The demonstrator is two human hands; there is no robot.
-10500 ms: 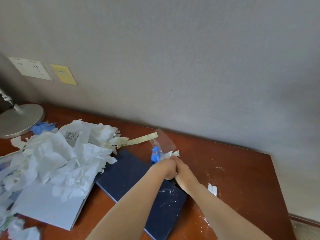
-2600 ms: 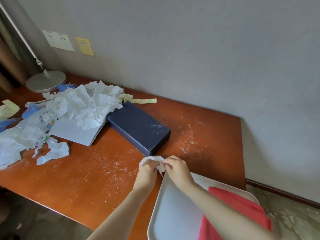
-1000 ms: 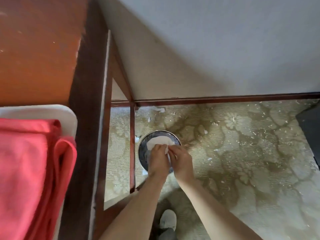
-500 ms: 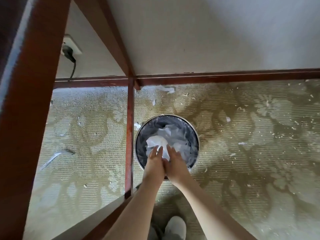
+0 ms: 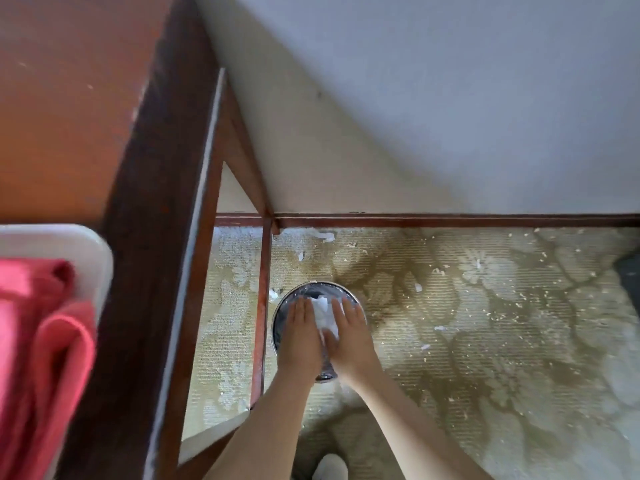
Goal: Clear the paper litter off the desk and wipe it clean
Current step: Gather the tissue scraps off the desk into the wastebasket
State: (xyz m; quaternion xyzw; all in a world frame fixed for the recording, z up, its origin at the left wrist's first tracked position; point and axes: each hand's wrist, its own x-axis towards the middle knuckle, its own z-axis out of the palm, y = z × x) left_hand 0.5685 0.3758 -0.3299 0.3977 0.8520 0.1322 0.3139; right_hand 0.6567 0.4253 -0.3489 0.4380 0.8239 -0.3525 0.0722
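I look down past the desk's right edge at a round waste bin [image 5: 313,289] with a dark liner on the carpet. My left hand [image 5: 300,336] and my right hand [image 5: 349,336] hover side by side over its mouth, palms down and fingers straight. White crumpled paper [image 5: 323,311] shows in the gap between them, lying in the bin. Neither hand grips anything. The orange-brown desk top [image 5: 62,109] fills the upper left.
A white tray [image 5: 93,251] holding a folded red cloth [image 5: 41,341] sits at the desk's right edge. The desk leg [image 5: 263,306] stands just left of the bin. Small paper scraps [image 5: 440,271] dot the patterned carpet. My shoe [image 5: 329,467] shows at the bottom.
The paper wad I carried from the desk has gone into the bin. My hands have spread slightly apart over the bin, and my view has risen back toward the desk edge.
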